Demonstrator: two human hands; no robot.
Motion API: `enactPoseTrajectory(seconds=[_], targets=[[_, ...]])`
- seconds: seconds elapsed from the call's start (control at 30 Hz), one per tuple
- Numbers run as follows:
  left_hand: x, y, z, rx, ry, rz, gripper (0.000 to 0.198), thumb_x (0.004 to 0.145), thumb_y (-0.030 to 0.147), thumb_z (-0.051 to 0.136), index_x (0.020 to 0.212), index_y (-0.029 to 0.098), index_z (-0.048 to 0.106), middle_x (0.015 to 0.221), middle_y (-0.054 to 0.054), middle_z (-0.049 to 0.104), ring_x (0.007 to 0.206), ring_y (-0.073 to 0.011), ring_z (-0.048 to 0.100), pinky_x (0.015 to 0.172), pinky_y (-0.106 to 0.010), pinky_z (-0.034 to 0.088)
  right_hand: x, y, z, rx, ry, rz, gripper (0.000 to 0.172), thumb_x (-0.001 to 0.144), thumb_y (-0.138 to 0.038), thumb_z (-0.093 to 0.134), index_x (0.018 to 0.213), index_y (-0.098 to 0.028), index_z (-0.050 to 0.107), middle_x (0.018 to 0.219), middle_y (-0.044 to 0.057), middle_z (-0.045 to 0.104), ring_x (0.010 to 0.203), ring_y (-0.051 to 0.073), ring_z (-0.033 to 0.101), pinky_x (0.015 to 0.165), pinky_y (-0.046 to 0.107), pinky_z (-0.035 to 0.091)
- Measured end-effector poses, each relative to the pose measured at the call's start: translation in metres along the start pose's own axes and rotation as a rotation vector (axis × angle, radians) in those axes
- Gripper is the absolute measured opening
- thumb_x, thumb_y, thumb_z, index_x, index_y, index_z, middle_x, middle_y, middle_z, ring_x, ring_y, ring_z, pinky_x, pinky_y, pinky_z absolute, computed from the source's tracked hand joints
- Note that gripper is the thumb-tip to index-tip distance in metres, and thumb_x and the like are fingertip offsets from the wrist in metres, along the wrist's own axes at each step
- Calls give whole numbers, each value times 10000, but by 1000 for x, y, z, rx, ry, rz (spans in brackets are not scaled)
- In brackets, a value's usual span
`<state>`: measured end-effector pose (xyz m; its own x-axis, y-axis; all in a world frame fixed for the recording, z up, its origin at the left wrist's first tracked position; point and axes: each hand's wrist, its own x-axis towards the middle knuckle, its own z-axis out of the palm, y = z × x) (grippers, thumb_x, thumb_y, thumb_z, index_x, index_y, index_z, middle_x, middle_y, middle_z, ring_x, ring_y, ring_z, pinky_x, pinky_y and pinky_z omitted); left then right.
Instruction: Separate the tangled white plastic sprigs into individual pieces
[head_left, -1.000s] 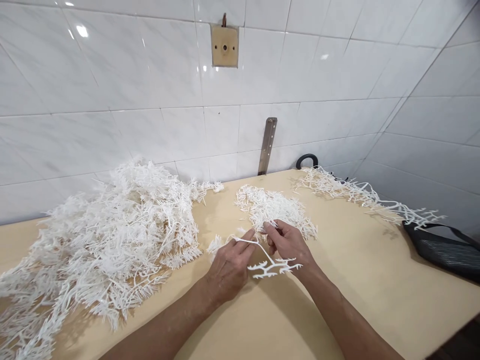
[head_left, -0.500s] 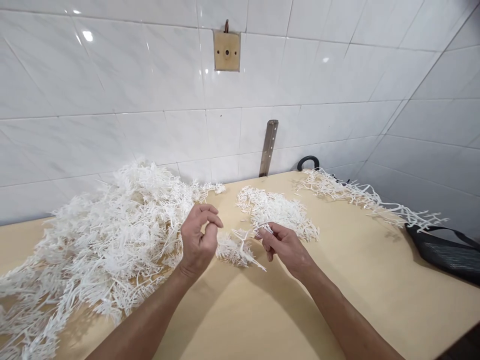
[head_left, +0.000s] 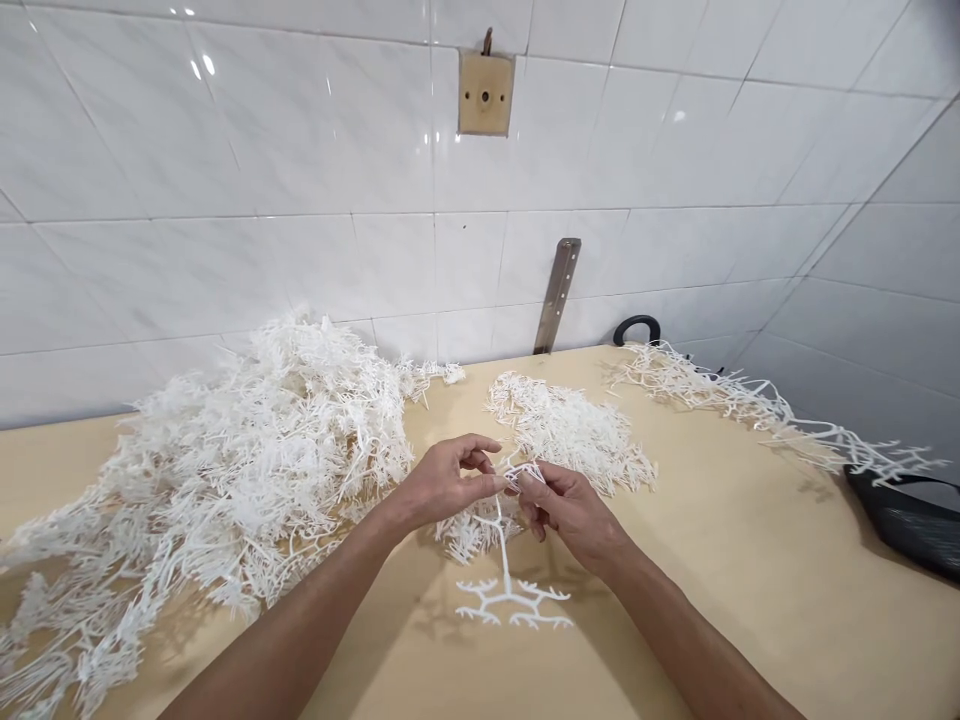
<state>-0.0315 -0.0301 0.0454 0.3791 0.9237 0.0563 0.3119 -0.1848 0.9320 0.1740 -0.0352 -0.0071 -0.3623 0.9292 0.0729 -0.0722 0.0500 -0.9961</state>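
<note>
A white branched plastic sprue hangs between my hands, its forked lower arms spread above the table. My left hand has its thumb and fingertips closed at the sprue's upper part. My right hand pinches a bunch of thin white plastic pieces right beside the left fingertips. Where these pieces meet the sprue is partly covered by fingers. Beneath and behind my hands lies a small heap of white branched pieces. Just beyond my right hand is a pile of short, loose white pieces.
A large tangled heap of white branched plastic covers the table's left side. Bare white sprues lie at the right back, near a black ring-shaped handle and a black bag. A metal strip leans against the tiled wall.
My left hand has moved right and down to meet the right hand, its fingers now at the sprue. The sprue now hangs with its branched end downward. The view has shifted slightly left.
</note>
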Motion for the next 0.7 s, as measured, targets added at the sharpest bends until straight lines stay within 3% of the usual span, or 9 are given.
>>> enactPoseTrajectory(seconds=[0.23, 0.47, 0.7], targets=[[1, -1, -4, -28, -75, 33, 274, 734, 346, 744, 894, 146, 647, 919, -66, 670, 871, -186, 602, 793, -318, 473, 4, 12, 0, 2, -65, 29, 413, 825, -549, 664, 668, -179, 569, 517, -45, 526, 424, 87, 477, 428, 221, 419], [0, 1, -3, -100, -141, -79, 331, 789, 463, 673, 840, 139, 633, 726, -23, 621, 648, -125, 539, 595, -243, 401, 3, 7, 2, -108, 13, 67, 397, 799, -568, 682, 749, -179, 615, 542, -43, 538, 457, 102, 506, 462, 230, 437], [0, -1, -1, -46, -137, -80, 367, 786, 501, 640, 698, 146, 608, 588, 43, 439, 546, -85, 356, 515, -226, 268, 1, 5, 4, -188, 24, 84, 475, 851, -587, 605, 622, -172, 570, 493, -23, 542, 450, 101, 510, 461, 219, 404]])
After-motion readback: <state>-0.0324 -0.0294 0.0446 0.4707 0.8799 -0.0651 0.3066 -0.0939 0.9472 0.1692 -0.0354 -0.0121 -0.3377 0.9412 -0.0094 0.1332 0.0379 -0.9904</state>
